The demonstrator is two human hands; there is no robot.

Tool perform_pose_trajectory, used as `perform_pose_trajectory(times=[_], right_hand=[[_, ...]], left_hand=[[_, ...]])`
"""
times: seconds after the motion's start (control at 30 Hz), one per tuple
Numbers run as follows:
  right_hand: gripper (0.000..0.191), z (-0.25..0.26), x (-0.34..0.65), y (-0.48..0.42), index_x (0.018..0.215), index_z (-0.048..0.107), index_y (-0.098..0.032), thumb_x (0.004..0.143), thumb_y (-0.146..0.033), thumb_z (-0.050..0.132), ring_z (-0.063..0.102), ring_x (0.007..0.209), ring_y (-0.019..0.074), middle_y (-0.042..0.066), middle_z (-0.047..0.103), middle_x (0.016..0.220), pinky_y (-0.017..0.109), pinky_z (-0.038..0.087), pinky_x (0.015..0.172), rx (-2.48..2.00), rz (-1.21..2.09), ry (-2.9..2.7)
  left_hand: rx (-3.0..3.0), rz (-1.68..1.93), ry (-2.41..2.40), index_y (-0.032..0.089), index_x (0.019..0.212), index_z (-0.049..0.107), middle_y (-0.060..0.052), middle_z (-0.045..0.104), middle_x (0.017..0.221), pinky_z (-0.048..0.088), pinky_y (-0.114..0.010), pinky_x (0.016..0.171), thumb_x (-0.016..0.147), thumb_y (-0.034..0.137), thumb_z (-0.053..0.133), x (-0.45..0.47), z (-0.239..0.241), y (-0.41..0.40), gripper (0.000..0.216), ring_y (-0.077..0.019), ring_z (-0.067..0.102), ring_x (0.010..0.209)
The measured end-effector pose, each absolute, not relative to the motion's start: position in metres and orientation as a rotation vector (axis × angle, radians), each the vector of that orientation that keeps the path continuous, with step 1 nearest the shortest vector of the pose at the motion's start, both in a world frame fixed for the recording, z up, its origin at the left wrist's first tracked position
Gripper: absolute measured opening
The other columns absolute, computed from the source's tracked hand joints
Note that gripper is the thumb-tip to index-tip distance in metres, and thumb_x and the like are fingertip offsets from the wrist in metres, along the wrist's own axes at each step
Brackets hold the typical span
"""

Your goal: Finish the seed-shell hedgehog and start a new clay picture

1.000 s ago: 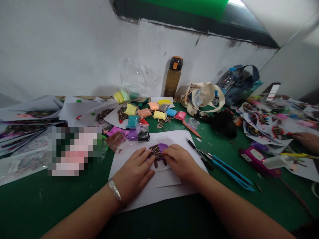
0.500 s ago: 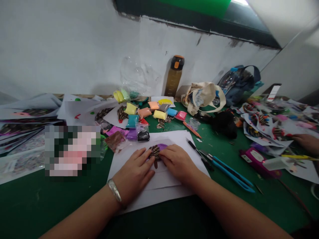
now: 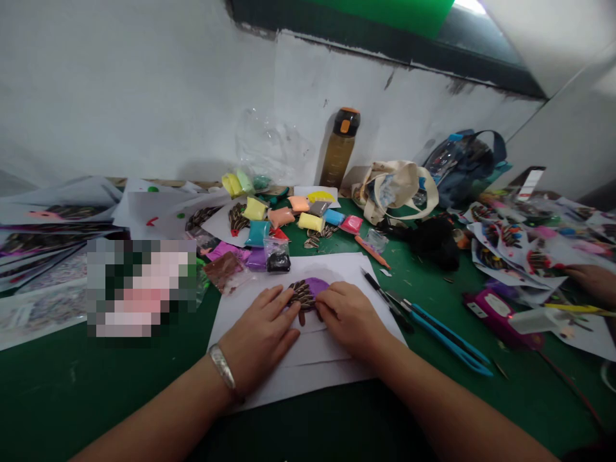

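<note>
On a stack of white paper (image 3: pixel 298 350) lies a flat patch of purple clay (image 3: pixel 317 286), its left and middle part covered with rows of striped sunflower seeds (image 3: pixel 301 295). My left hand (image 3: pixel 262 327) rests flat on the paper with its fingers stretched out, fingertips at the left edge of the seeds. The fingers of my right hand (image 3: pixel 351 314) are pinched together at the lower right of the clay, on a dark seed that is partly hidden under them. A silver bangle (image 3: pixel 222 367) circles my left wrist.
Coloured clay packets (image 3: pixel 260 232) and loose seeds (image 3: pixel 315 237) lie beyond the paper. A blue-handled tool (image 3: pixel 450 337) and a black pen (image 3: pixel 385 295) sit to the right, near a magenta device (image 3: pixel 500 321). A bottle (image 3: pixel 340 151) stands behind. Another person's hand (image 3: pixel 591 282) is far right.
My right hand has shifted slightly right and down, baring more of the purple clay and the seeds. My left hand stays in place on the paper.
</note>
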State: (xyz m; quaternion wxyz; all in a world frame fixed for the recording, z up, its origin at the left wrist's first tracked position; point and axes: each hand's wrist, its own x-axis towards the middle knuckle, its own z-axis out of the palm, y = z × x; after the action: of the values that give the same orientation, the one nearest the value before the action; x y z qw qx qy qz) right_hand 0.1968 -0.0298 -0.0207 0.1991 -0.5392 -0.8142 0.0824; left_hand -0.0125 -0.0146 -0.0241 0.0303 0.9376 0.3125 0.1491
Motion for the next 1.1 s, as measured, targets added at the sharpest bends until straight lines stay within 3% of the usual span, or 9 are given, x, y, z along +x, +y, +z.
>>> perform_pose_trajectory(times=[0.47, 0.73, 1.1], right_hand=[[0.025, -0.022, 0.196, -0.030, 0.077, 0.064, -0.018, 0.092, -0.020, 0.044, 0.054, 0.077, 0.0188, 0.007, 0.060, 0.079, 0.031, 0.041, 0.074, -1.487, 0.271, -2.284], [0.020, 0.006, 0.217, -0.003, 0.086, 0.070, -0.020, 0.089, -0.019, 0.051, 0.057, 0.076, 0.0158, 0.004, 0.062, 0.078, 0.026, 0.041, 0.070, -1.584, 0.300, -2.200], [0.024, -0.001, 0.184, 0.085, 0.092, 0.069, -0.017, 0.090, -0.016, 0.045, 0.059, 0.091, 0.0221, 0.012, 0.066, 0.096, 0.030, 0.042, 0.078, -1.696, 0.018, -2.386]], left_hand=[[2.883, 0.484, 0.983, 0.010, 0.118, 0.061, -0.018, 0.057, 0.128, 0.045, -0.051, 0.099, 0.091, 0.027, 0.046, -0.012, -0.025, -0.015, 0.035, -0.0329, 0.047, 0.124], [2.805, 0.561, 0.971, 0.013, 0.124, 0.056, -0.018, 0.055, 0.130, 0.041, -0.054, 0.101, 0.090, 0.024, 0.047, -0.015, -0.028, -0.017, 0.037, -0.0332, 0.047, 0.124], [2.865, 0.461, 1.019, 0.011, 0.123, 0.058, -0.019, 0.054, 0.131, 0.046, -0.054, 0.096, 0.088, 0.022, 0.050, -0.015, -0.025, -0.019, 0.038, -0.0358, 0.047, 0.122]])
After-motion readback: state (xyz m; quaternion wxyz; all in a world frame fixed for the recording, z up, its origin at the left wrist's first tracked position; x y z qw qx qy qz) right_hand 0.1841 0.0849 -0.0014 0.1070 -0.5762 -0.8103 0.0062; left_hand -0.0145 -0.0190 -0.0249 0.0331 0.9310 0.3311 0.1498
